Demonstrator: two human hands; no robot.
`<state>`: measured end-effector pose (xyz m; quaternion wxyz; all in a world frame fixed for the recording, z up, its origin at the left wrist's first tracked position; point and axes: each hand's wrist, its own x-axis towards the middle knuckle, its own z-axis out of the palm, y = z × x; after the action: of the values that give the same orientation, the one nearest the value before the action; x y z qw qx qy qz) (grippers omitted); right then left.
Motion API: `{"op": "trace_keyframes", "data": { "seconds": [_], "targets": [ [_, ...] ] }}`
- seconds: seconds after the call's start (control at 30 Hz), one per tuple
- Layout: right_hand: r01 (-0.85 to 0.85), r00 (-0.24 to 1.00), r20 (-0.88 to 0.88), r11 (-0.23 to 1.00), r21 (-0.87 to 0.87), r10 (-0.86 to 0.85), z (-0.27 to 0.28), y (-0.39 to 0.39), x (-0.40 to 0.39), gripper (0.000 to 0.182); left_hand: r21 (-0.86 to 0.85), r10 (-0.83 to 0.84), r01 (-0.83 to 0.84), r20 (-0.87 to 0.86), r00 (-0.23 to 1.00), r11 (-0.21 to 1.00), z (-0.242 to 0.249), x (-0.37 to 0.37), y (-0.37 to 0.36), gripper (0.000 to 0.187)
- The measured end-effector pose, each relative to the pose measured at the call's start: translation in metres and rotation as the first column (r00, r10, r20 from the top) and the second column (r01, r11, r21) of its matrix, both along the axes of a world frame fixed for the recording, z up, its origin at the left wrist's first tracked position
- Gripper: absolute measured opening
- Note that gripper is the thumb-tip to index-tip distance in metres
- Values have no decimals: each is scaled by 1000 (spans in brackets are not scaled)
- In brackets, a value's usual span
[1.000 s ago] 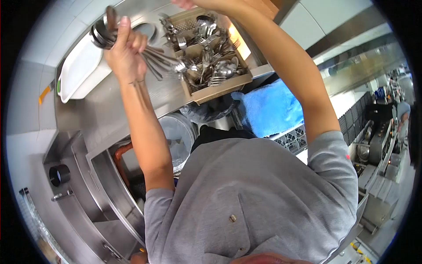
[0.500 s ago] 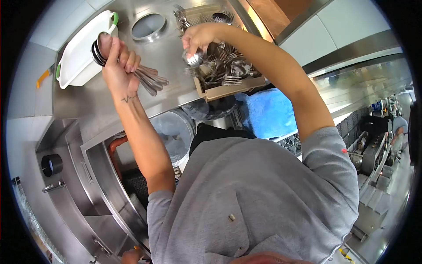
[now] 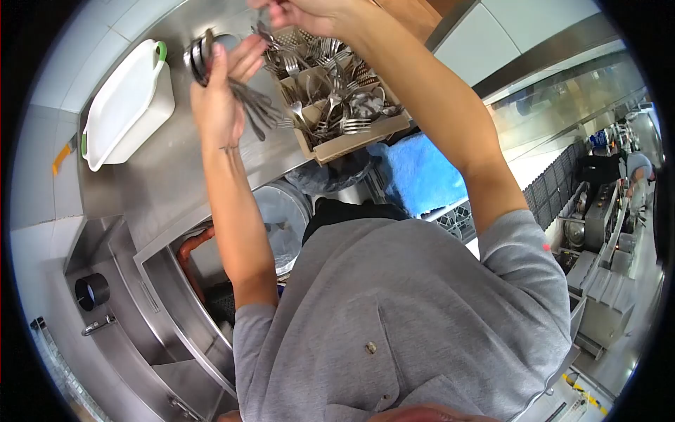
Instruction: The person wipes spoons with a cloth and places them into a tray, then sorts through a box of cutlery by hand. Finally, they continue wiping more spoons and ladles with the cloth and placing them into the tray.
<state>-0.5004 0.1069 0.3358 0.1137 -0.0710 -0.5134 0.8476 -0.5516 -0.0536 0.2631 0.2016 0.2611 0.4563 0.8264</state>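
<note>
My left hand (image 3: 223, 95) holds a bunch of spoons (image 3: 199, 58) under its thumb, bowls up at the left and handles slanting down to the right. Its other fingers stretch out toward my right hand (image 3: 306, 15), which is partly cut off by the top edge. The right fingers pinch a shiny metal piece of cutlery (image 3: 264, 27), whose kind is hard to make out. Below and right of that hand is a divided tan cutlery box (image 3: 362, 138), full of mixed forks (image 3: 356, 126), spoons and other utensils.
A white tub (image 3: 130, 105) with green handles stands on the steel counter (image 3: 183, 162) at the left. Below the counter edge are a clear bin (image 3: 285, 218) and a blue fluffy cloth (image 3: 425, 176). A sink (image 3: 123, 281) lies lower left. Another person (image 3: 640, 172) is far right.
My right hand has moved up and left from the cutlery box with a metal utensil. My left hand, still holding the spoons, has shifted right and up, its fingers now stretched out.
</note>
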Motion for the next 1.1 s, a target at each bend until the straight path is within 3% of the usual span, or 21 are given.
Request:
{"op": "trace_keyframes", "data": {
  "seconds": [0.1,0.27,0.33,0.37,0.43,0.47,0.5,0.53,0.57,0.63,0.67,0.73,0.77,0.83,0.87,0.9,0.93,0.97,1.03,1.1],
  "targets": [
    [26,997,65,991,129,-34,21,-24,7,9,12,-26,27,-61,998,1000,2,13,17,32],
    [3,997,-76,1000,6,-2,9,-23,11,8,238,-28,8,82,996,971,1,15,27,19],
    [12,996,-87,977,212,7,8,-20,24,9,218,-41,28,57,998,976,1,10,21,18],
    [12,997,-83,977,213,6,4,-12,31,9,198,-56,48,34,998,979,0,9,18,18],
    [-20,999,-21,884,467,33,-11,16,47,9,225,-26,12,59,998,974,6,12,12,18],
    [-31,995,87,656,754,-52,-27,34,56,18,190,-31,29,9,999,981,5,7,5,18],
    [-88,974,153,343,935,-166,-48,49,68,27,153,-36,42,-40,999,987,5,4,-1,19],
    [-253,942,261,64,965,-211,-73,61,83,28,116,12,-14,15,1000,993,7,5,-5,19],
    [-405,896,340,-214,889,-284,-93,67,91,30,117,23,-25,17,1000,993,9,3,-8,19],
    [-638,769,615,-146,756,-174,-106,52,102,25,121,15,-38,185,983,992,9,2,-11,19],
    [-638,769,613,-142,757,-182,-106,48,105,25,124,-24,4,159,987,992,7,1,-12,24],
    [-552,801,589,249,796,-109,-106,43,107,19,118,-43,22,177,983,993,5,2,-7,23],
    [-549,800,589,256,795,-115,-101,44,107,19,105,-49,28,201,978,994,3,2,-7,22],
    [-281,894,441,673,685,-75,-78,49,102,15,122,-115,94,182,977,988,-3,-2,-7,15],
    [-279,895,440,674,685,-77,-63,48,98,15,62,-55,44,190,980,997,-1,3,-4,16],
    [-109,944,314,802,587,-101,-47,44,94,14,1,4,-4,196,981,1000,0,5,-2,17],
    [54,970,191,894,444,-153,-32,38,90,14,22,-58,54,193,979,998,-2,6,-1,21],
    [57,969,192,895,443,-157,-16,30,84,14,21,-61,58,195,979,998,1,12,4,21],
    [190,980,-73,980,62,-186,7,13,65,7,122,-129,115,116,985,986,12,29,21,25],
    [185,976,-130,980,71,-175,12,6,45,6,143,-153,141,76,985,980,7,32,27,25]
  ]
}}
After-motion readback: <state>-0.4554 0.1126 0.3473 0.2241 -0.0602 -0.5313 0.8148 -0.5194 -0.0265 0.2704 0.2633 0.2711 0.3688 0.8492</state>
